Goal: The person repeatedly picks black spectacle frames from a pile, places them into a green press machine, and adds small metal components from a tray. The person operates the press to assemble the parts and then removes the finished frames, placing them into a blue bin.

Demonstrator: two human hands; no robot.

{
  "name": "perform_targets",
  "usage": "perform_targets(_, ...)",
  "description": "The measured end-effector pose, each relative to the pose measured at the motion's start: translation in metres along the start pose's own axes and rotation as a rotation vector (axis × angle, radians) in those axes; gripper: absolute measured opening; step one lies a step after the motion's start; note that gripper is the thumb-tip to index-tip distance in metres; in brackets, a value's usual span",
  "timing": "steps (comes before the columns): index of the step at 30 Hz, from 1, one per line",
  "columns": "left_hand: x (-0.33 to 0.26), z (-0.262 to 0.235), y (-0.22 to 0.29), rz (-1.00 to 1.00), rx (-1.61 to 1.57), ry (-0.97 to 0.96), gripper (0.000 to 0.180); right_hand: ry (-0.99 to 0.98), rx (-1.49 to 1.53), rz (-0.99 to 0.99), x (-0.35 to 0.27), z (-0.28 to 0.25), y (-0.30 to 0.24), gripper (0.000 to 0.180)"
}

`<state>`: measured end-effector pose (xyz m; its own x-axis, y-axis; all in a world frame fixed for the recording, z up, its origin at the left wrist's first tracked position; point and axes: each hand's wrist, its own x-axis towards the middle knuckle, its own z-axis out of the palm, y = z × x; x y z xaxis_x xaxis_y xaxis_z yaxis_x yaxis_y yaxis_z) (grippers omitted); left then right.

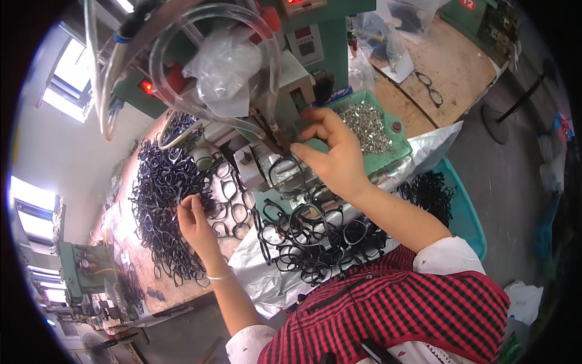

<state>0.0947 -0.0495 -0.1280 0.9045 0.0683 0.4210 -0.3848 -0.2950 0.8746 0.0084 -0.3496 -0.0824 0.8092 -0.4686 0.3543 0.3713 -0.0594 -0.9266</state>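
Observation:
My right hand (336, 151) is at the head of a green and grey bench machine (291, 85). Its thumb and fingers are closed at the edge of a black eyeglass frame (286, 175), which sits at the machine's working point. Over the left edge of a big heap of black eyeglass frames (160, 182), my left hand (195, 224) has thumb and fingertips drawn together. Whatever lies between those fingertips is too small to make out. More black eyeglass frames (315, 233) lie in a tangle on silver sheeting just in front of me.
A green tray (397, 148) of small shiny metal parts stands right of the machine. Beyond it, one pair of glasses (429, 90) rests on the wooden table (461, 60). A turquoise tub (467, 209) holds dark frames. Clear hoses (154, 73) loop over the machine.

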Motion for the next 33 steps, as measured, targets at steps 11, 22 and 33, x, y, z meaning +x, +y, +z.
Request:
perform_targets(11,0.027,0.059,0.152,0.517,-0.374,-0.116,0.021,0.032,0.262,0.112,0.004,0.023,-0.024,0.053)
perform_targets(22,0.0,0.064,0.156,0.575,-0.359,-0.059,0.018,-0.006,0.261,0.05,0.002,0.022,-0.017,0.05)
perform_targets(33,0.011,0.062,0.146,0.516,-0.444,-0.096,0.017,0.019,0.262,0.066,-0.013,0.021,-0.037,0.045)
